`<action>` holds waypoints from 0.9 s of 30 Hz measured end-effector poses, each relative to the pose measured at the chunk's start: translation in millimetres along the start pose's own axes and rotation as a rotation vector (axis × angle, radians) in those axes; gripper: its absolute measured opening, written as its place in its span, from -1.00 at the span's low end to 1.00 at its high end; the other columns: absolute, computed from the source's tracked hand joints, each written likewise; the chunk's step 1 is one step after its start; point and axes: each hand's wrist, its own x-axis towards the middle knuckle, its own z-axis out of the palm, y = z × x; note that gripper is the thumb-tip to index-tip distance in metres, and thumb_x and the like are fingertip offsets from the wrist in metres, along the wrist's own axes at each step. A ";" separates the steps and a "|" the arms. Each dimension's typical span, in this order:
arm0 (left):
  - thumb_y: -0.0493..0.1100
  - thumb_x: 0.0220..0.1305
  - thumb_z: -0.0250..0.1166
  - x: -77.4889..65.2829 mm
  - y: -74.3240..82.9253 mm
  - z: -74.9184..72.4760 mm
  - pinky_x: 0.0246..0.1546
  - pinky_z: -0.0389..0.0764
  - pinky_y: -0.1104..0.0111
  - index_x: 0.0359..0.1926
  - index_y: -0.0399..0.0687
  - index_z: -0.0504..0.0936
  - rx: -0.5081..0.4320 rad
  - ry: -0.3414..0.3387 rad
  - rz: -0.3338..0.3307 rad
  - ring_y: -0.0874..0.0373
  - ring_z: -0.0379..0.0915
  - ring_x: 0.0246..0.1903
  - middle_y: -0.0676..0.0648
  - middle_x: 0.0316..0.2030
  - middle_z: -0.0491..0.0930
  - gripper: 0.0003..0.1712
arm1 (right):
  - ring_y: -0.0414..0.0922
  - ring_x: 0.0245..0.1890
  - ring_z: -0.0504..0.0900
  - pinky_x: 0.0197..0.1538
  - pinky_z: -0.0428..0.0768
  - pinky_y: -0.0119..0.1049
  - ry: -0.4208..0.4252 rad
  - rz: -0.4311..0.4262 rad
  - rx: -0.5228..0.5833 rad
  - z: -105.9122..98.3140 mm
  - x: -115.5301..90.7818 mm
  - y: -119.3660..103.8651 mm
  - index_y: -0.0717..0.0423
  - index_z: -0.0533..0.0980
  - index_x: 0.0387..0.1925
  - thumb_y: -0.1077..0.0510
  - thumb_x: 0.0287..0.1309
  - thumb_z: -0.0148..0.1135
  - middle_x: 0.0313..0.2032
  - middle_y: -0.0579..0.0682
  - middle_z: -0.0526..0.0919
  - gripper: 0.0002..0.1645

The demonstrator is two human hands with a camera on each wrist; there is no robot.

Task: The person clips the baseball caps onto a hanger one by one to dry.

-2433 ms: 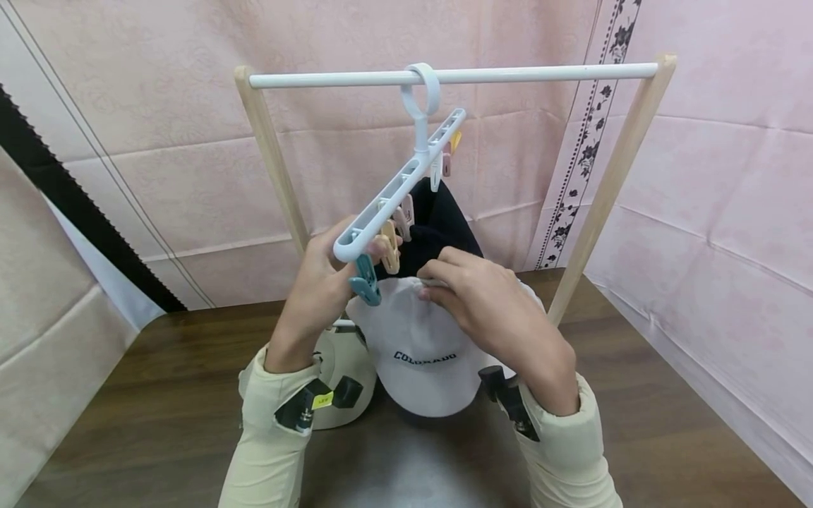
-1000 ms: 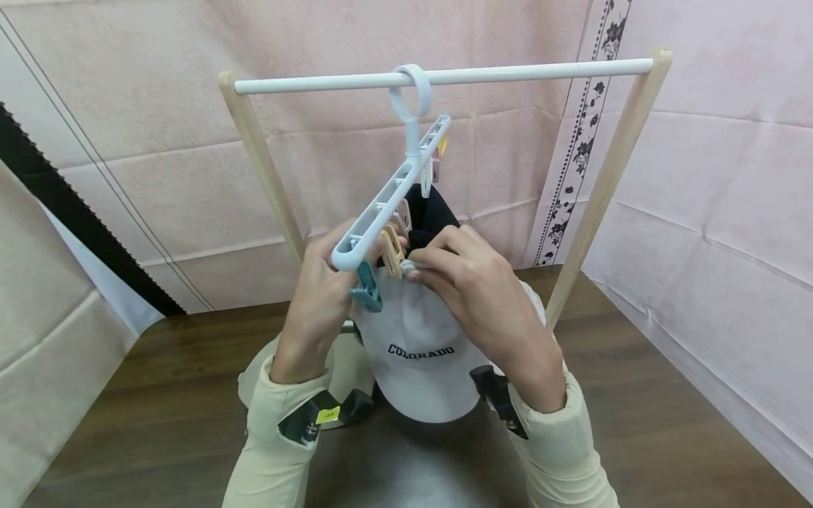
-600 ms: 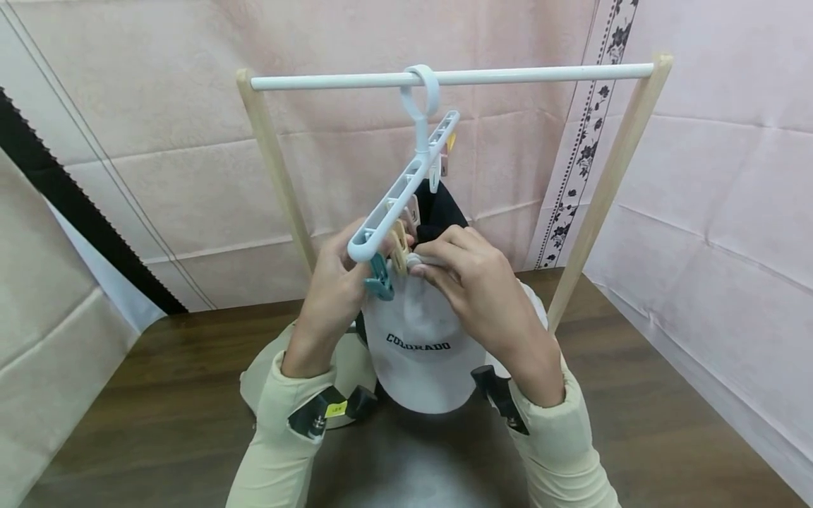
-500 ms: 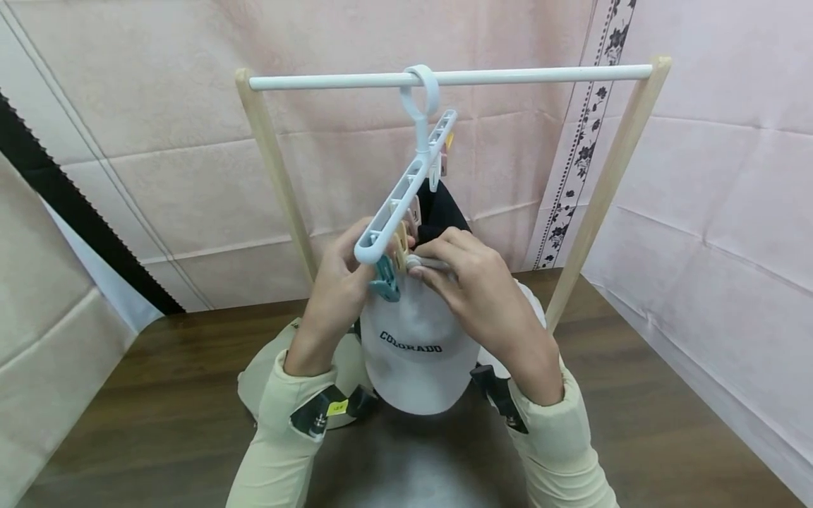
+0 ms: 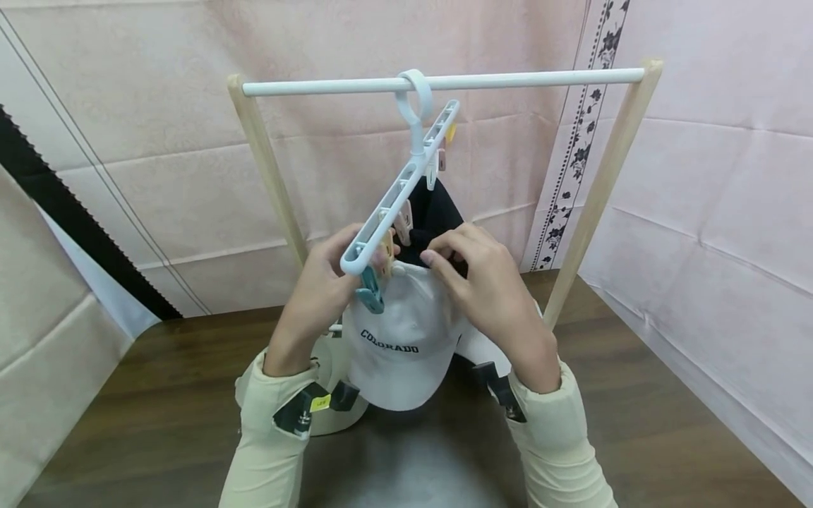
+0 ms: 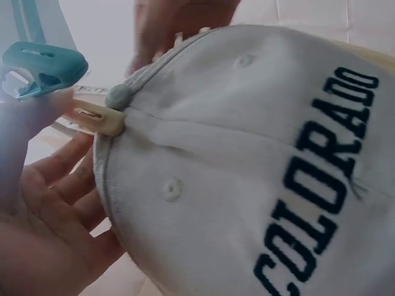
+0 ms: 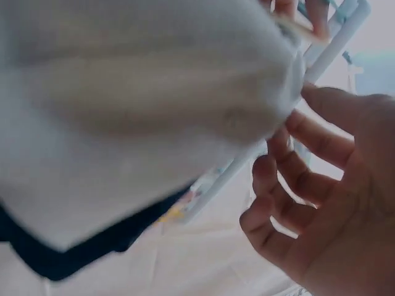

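A white baseball cap point(image 5: 400, 331) lettered COLORADO hangs tilted under a pale blue clip hanger point(image 5: 406, 183). In the head view my left hand point(image 5: 320, 289) pinches a yellowish clothespin point(image 5: 386, 255) under the hanger's near end. That clothespin bites the cap's top edge beside its button point(image 6: 118, 97) in the left wrist view. A teal clothespin point(image 5: 370, 291) dangles by my left thumb. My right hand point(image 5: 492, 293) is at the cap's upper right edge, fingers loosely bent and holding nothing. The right wrist view shows its thumb and fingers point(image 7: 321, 142) close to the cap's edge.
A white rod point(image 5: 540, 79) on wooden posts point(image 5: 603, 190) carries the hanger. Behind the white cap hangs a black cloth item point(image 5: 435, 212), near pink and white clothespins point(image 5: 404, 222). A beige cap point(image 5: 336, 416) sits lower left, above the dark wooden table point(image 5: 159, 416).
My right hand has let go of the white cap's edge and drawn slightly away. The cap has swung left and tilted under the yellowish clothespin. My left hand has shifted slightly left.
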 end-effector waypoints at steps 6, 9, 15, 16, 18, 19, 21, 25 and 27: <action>-0.29 0.41 0.40 0.6 -2.0 -5.2 -0.04 0.58 0.07 -0.17 -0.22 0.65 0.098 0.002 -0.045 -0.04 0.55 -0.14 -0.16 -0.20 0.64 -0.91 | 0.04 -0.01 0.59 0.10 0.54 -0.02 0.071 0.196 -0.034 -1.6 2.3 22.3 0.17 0.67 -0.06 0.13 0.48 0.31 -0.04 0.08 0.64 -0.82; -0.26 0.38 0.43 1.6 -4.5 -6.6 -0.10 0.57 0.10 -0.26 -0.20 0.62 0.131 0.003 -0.027 -0.02 0.53 -0.19 -0.14 -0.24 0.60 -0.86 | 0.13 0.18 0.55 0.25 0.49 0.11 0.073 0.308 -0.031 0.2 4.3 34.8 0.19 0.61 0.07 0.05 0.53 0.25 0.15 0.16 0.57 -0.70; -0.31 0.44 0.36 6.1 -9.4 -11.5 0.07 0.65 0.10 -0.19 -0.27 0.64 0.122 -0.017 0.036 -0.06 0.66 -0.05 -0.20 -0.06 0.68 -0.92 | 0.21 0.39 0.39 0.41 0.35 0.22 0.034 0.418 0.000 9.0 9.6 57.9 0.19 0.40 0.38 -0.19 0.57 0.12 0.37 0.26 0.40 -0.35; -0.29 0.46 0.35 5.7 -10.3 -13.4 0.09 0.65 0.09 -0.12 -0.28 0.65 0.120 -0.016 0.025 -0.07 0.66 -0.03 -0.20 -0.03 0.69 -0.90 | 0.22 0.42 0.37 0.42 0.33 0.22 0.030 0.426 0.010 10.8 10.3 60.7 0.19 0.36 0.42 -0.23 0.57 0.11 0.40 0.26 0.37 -0.29; -0.22 0.48 0.35 3.7 -11.5 -17.7 0.13 0.60 0.05 -0.01 -0.26 0.66 0.122 -0.006 -0.028 -0.06 0.64 0.01 -0.18 -0.03 0.69 -0.81 | 0.22 0.46 0.31 0.45 0.30 0.23 0.026 0.438 0.034 14.0 11.5 65.6 0.20 0.28 0.49 -0.29 0.55 0.09 0.45 0.27 0.32 -0.19; -0.19 0.49 0.35 2.6 -11.9 -19.9 0.16 0.58 0.03 0.09 -0.23 0.67 0.117 -0.005 -0.046 -0.06 0.63 0.03 -0.16 -0.01 0.70 -0.74 | 0.22 0.48 0.29 0.47 0.28 0.23 0.022 0.447 0.050 15.4 12.3 68.0 0.20 0.24 0.52 -0.31 0.54 0.08 0.47 0.27 0.29 -0.15; -0.13 0.52 0.33 0.3 -12.2 -23.9 0.20 0.55 0.05 0.21 -0.16 0.65 0.075 -0.007 -0.066 -0.06 0.61 0.07 -0.17 0.01 0.71 -0.65 | 0.23 0.51 0.24 0.49 0.26 0.24 0.015 0.461 0.081 17.8 13.9 72.2 0.20 0.15 0.56 -0.32 0.53 0.09 0.50 0.28 0.25 -0.08; -0.20 0.56 0.25 -0.7 -13.6 -30.6 0.20 0.58 0.18 0.35 -0.16 0.57 -0.064 -0.028 -0.006 -0.12 0.60 0.08 -0.27 0.06 0.70 -0.58 | 0.22 0.55 0.20 0.52 0.23 0.23 -0.010 0.476 0.141 20.4 14.2 77.0 0.17 0.07 0.60 -0.30 0.52 0.14 0.53 0.28 0.23 -0.05; -0.26 0.57 0.20 -1.7 -15.5 -33.9 0.17 0.59 0.23 0.34 -0.21 0.56 -0.128 -0.031 0.021 -0.12 0.59 0.08 -0.32 0.07 0.68 -0.60 | 0.20 0.55 0.22 0.52 0.25 0.21 -0.024 0.474 0.169 21.4 12.9 78.2 0.14 0.06 0.60 -0.26 0.51 0.18 0.54 0.25 0.25 -0.05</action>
